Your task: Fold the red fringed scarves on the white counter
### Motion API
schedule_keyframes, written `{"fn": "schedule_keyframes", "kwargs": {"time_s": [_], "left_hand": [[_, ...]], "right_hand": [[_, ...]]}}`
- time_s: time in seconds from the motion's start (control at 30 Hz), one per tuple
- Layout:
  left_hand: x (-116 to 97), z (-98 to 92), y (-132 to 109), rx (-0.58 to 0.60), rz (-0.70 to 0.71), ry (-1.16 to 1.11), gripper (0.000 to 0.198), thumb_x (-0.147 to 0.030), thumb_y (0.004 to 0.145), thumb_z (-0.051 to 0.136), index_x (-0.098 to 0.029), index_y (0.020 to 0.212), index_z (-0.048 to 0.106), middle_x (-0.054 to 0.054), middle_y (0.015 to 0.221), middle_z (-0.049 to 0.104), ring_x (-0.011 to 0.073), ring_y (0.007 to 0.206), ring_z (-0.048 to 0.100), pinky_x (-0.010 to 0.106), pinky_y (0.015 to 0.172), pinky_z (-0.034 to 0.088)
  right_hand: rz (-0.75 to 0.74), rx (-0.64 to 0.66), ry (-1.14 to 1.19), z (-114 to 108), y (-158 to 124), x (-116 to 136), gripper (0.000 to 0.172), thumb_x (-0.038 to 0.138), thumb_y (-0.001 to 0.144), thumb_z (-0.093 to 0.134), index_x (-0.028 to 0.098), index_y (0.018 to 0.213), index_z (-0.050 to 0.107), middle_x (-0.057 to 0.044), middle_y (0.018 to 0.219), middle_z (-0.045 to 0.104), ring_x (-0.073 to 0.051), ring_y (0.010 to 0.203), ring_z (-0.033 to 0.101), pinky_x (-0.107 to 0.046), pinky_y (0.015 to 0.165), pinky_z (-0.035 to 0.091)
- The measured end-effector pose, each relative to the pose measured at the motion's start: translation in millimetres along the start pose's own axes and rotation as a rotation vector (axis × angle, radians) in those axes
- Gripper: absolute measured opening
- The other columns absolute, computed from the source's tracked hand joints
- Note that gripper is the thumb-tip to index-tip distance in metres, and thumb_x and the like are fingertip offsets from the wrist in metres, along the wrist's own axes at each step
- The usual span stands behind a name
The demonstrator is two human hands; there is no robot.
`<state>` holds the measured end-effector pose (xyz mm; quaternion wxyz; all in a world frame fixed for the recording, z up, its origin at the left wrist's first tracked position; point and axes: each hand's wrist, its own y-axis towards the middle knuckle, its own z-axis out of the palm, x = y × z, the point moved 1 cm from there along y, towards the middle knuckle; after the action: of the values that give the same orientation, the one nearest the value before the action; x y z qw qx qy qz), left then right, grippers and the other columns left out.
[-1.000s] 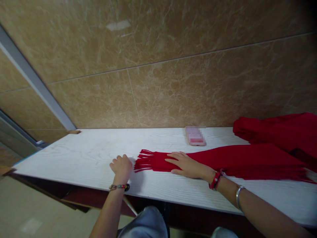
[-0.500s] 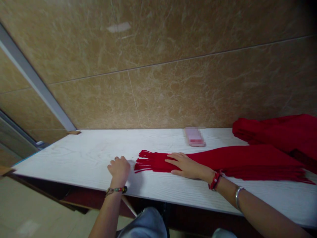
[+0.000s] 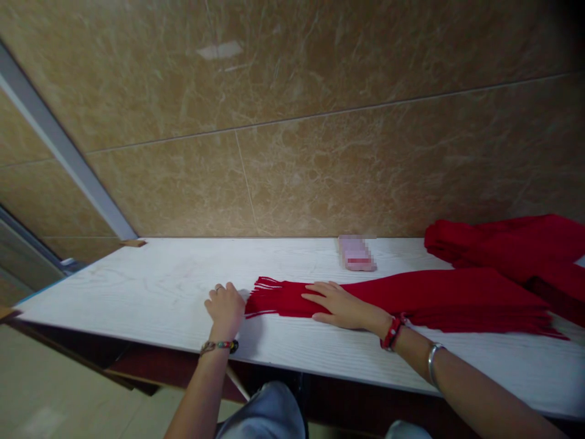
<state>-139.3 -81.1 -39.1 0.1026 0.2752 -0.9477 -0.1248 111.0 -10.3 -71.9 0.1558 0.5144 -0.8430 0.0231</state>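
Observation:
A red fringed scarf (image 3: 439,296) lies flat and folded lengthwise along the white table (image 3: 137,286), its fringe pointing left. My right hand (image 3: 340,305) rests palm down on the scarf near its left end, fingers spread. Beside the fringe tips is my left hand (image 3: 226,308), its fingers curled; whether it pinches any strands is hidden by the hand.
Behind the scarf, a pink phone-like object (image 3: 356,253) lies near the tiled wall (image 3: 297,171). More red cloth (image 3: 507,241) is heaped at the back right. The table's front edge runs just before my knees.
My left hand has moved slightly right, up against the fringe tips. My right hand stays on the scarf. The view has shifted a little.

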Motion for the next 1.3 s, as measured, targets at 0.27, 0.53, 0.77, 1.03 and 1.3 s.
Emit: {"fn": "schedule_keyframes", "kwargs": {"time_s": [0.27, 0.53, 0.77, 1.03, 1.3], "left_hand": [[-50, 14.8, -5, 0.128, 0.722, -0.272, 0.039, -0.031, 0.088, 0.029, -0.024, 0.125, 0.038, 0.006, 0.136, 0.034, 0.0219, 0.124, 0.029, 0.044, 0.097, 0.029], [2, 16.3, 2, 0.103, 0.021, -0.102, 0.046, -0.035, 0.087, 0.025, -0.015, 0.125, 0.043, 0.017, 0.137, 0.03, 0.0366, 0.126, 0.021, 0.06, 0.094, 0.021], [-46, 11.5, -10, 0.107, 0.745, -0.249, 0.043, -0.033, 0.089, 0.029, -0.024, 0.131, 0.032, 0.006, 0.141, 0.026, 0.0235, 0.129, 0.021, 0.045, 0.099, 0.026], [-36, 19.1, -9, 0.097, 0.717, -0.239, 0.045, -0.037, 0.087, 0.036, -0.022, 0.129, 0.035, 0.013, 0.138, 0.029, 0.0282, 0.126, 0.025, 0.052, 0.097, 0.025], [-47, -12.0, -17, 0.065, 1.114, -0.246, 0.023, -0.013, 0.081, 0.043, -0.017, 0.096, 0.06, 0.007, 0.095, 0.06, 0.0181, 0.086, 0.056, 0.031, 0.076, 0.045]], "right_hand": [[0.009, 0.01, -0.016, -3, 1, 4, 0.052, 0.05, 0.085, 0.035, 0.025, 0.13, 0.035, -0.008, 0.137, 0.032, -0.024, 0.124, 0.025, -0.044, 0.101, 0.018], [0.011, 0.005, -0.006, -5, 0, 4, 0.052, 0.052, 0.084, 0.035, 0.027, 0.13, 0.036, -0.007, 0.137, 0.032, -0.024, 0.124, 0.026, -0.046, 0.101, 0.018], [0.022, 0.014, -0.027, -7, -2, 6, 0.054, 0.053, 0.084, 0.034, 0.027, 0.131, 0.033, -0.007, 0.138, 0.03, -0.024, 0.126, 0.023, -0.047, 0.102, 0.015], [0.041, -0.073, -0.182, 0, -11, 14, 0.05, 0.045, 0.089, 0.028, 0.021, 0.132, 0.032, -0.009, 0.139, 0.029, -0.026, 0.128, 0.02, -0.051, 0.101, 0.017], [-0.032, -0.28, -0.423, 3, -30, 13, 0.024, 0.02, 0.083, 0.048, 0.013, 0.102, 0.059, -0.011, 0.106, 0.061, -0.02, 0.102, 0.053, -0.035, 0.092, 0.039]]}}
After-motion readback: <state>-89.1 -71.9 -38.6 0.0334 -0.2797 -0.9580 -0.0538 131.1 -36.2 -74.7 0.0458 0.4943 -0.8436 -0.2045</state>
